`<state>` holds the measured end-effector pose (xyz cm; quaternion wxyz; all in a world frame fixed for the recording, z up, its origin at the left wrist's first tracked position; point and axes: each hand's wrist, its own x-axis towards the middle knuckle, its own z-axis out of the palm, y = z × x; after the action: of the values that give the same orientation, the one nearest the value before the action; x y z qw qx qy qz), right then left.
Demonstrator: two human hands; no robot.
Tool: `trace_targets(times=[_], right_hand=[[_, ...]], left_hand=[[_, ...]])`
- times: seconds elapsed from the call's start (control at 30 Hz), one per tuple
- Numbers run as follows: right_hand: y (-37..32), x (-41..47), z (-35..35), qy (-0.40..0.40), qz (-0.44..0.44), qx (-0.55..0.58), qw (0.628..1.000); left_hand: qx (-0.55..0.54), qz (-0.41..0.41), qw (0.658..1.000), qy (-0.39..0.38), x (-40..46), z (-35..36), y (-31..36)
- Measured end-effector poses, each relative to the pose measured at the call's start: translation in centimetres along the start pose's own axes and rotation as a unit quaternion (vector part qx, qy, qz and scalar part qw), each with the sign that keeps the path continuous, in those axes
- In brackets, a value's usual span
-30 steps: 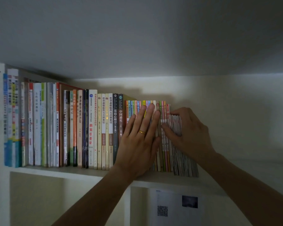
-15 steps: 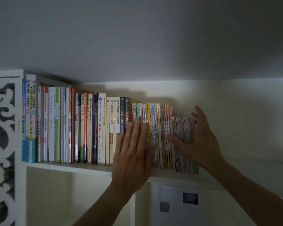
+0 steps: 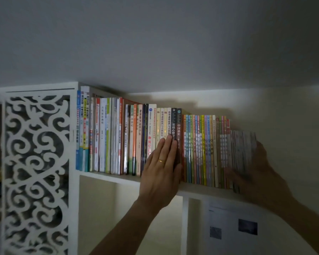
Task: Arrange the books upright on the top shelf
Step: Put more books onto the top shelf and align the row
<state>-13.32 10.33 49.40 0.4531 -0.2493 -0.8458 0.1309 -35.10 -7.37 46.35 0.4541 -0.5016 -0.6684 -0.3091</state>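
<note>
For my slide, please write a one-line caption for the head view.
Left hand presses flat on upright colourful book spines on the white top shelf; blurred right hand steadies the thin booklets.

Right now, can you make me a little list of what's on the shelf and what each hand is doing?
books: row of books standing upright, spines out
top shelf: white top shelf under the books
left hand: left hand flat, straight fingers on the spines
right hand: right hand blurred, at the row's right end by the thin booklets
side panel: white carved panel left of the books
</note>
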Motion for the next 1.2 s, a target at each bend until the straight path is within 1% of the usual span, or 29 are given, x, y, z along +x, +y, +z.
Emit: trace_targets(times=[0.03,0.07,0.1,0.13,0.17,0.2,0.27,0.33,0.4,0.5,0.57,0.67,0.77,0.8,0.83,0.87,0.9,0.93,0.97,1.0,1.03,1.07,1.1,1.13,1.17,1.2], right_hand=[[-0.1,-0.1,0.0,0.024,0.010,-0.032,0.999],[-0.3,-0.3,0.1,0.071,0.004,-0.071,0.995],[-0.6,-0.4,0.2,0.129,-0.030,-0.112,0.985],[-1.1,-0.4,0.2,0.178,-0.088,-0.154,0.968],[-1.9,-0.4,0.3,0.205,-0.157,-0.184,0.948],[-2.8,-0.2,0.8,0.207,-0.223,-0.201,0.931],[-4.9,0.7,2.4,0.161,-0.317,-0.218,0.909],[-7.2,2.0,4.8,0.104,-0.367,-0.256,0.888],[-9.4,3.3,7.1,0.071,-0.399,-0.293,0.866],[-11.8,4.9,10.2,0.038,-0.433,-0.323,0.841],[-12.5,5.5,12.0,0.027,-0.441,-0.326,0.836],[-12.5,5.8,13.6,0.044,-0.440,-0.318,0.839],[-12.7,5.7,13.2,0.048,-0.446,-0.324,0.833],[-12.9,5.3,12.7,0.039,-0.446,-0.323,0.834],[-13.2,4.9,12.0,0.033,-0.441,-0.317,0.839],[-13.1,4.2,11.1,0.038,-0.429,-0.301,0.851],[-12.8,3.3,10.1,0.068,-0.405,-0.274,0.870],[-12.1,2.3,8.9,0.118,-0.364,-0.240,0.892],[-11.0,1.3,7.7,0.182,-0.311,-0.206,0.910],[-9.7,0.3,6.3,0.247,-0.257,-0.178,0.917],[-8.1,-0.7,5.0,0.309,-0.199,-0.167,0.915],[-6.5,-1.4,3.8,0.342,-0.139,-0.166,0.915],[-5.0,-1.8,2.8,0.338,-0.077,-0.164,0.924],[-3.6,-1.9,2.1,0.312,-0.033,-0.147,0.938],[-2.6,-1.6,1.7,0.268,-0.005,-0.126,0.955],[-2.0,-1.4,1.5,0.222,0.003,-0.103,0.969]], left_hand=[[-0.009,0.004,1.000,0.016,0.0,-0.2,-0.6],[-0.005,-0.006,1.000,0.029,0.0,-0.4,-1.3],[0.008,-0.031,0.999,0.041,0.1,-0.7,-2.1],[0.022,-0.062,0.996,0.052,0.3,-1.1,-3.1],[0.024,-0.095,0.993,0.064,0.4,-1.4,-4.2],[0.019,-0.126,0.989,0.074,0.7,-1.8,-5.2],[0.017,-0.147,0.984,0.095,1.1,-2.5,-7.5],[0.019,-0.135,0.984,0.112,1.3,-3.0,-9.8],[0.031,-0.124,0.986,0.109,1.8,-3.0,-12.0],[0.066,-0.071,0.988,0.118,2.1,-2.1,-14.6],[0.101,-0.036,0.986,0.127,2.0,-1.4,-15.8],[0.114,-0.025,0.984,0.137,1.9,-1.0,-16.6],[0.092,-0.041,0.986,0.131,2.1,-1.1,-15.8],[0.075,-0.034,0.988,0.131,2.1,-1.4,-15.6],[0.074,0.002,0.988,0.136,2.1,-1.7,-15.7],[0.095,0.055,0.982,0.155,2.1,-1.9,-15.9],[0.126,0.093,0.969,0.190,1.9,-1.9,-16.7],[0.153,0.099,0.956,0.229,1.4,-1.6,-18.2],[0.176,0.078,0.947,0.258,0.9,-1.8,-19.0],[0.195,0.035,0.947,0.254,0.4,-2.4,-19.8],[0.198,-0.016,0.951,0.238,-0.3,-2.9,-20.6],[0.165,-0.093,0.958,0.216,-1.0,-2.9,-20.9],[0.103,-0.201,0.958,0.176,-1.6,-2.8,-21.4],[0.065,-0.260,0.950,0.161,-2.1,-2.3,-22.2],[0.043,-0.273,0.950,0.148,-2.1,-2.1,-22.2],[0.047,-0.265,0.957,0.109,-2.1,-1.8,-22.6]])
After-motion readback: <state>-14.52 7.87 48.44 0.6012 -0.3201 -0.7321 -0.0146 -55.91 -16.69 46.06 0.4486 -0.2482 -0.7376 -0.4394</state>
